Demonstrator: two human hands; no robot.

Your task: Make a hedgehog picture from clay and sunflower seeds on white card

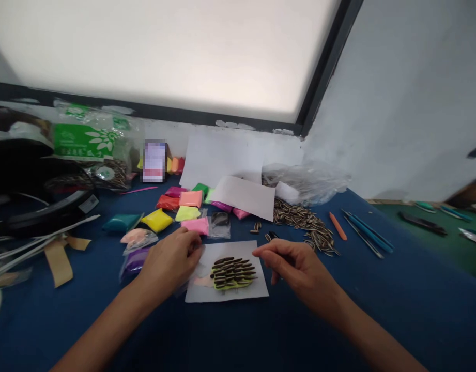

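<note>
A white sheet of paper (198,298) lies on the blue table. On it is a hedgehog-like figure of yellow-green and pale pink clay (202,281), its back covered with rows of striped sunflower seeds (233,269). My left hand (174,258) is at the paper's upper left corner, fingers curled in beside a pink clay packet (195,226); what they hold, if anything, is hidden. Over the paper's right edge is my right hand (295,263), index finger stretched toward the seeds and thumb apart below it, with nothing visible between them.
A pile of loose sunflower seeds (302,222) spills from a clear bag (319,181). An orange stick (337,226) and blue tweezers (367,231) lie to the right. Coloured clay packets (157,220), a phone (154,161), a green seed bag (85,142) and white cables (40,242) are at left.
</note>
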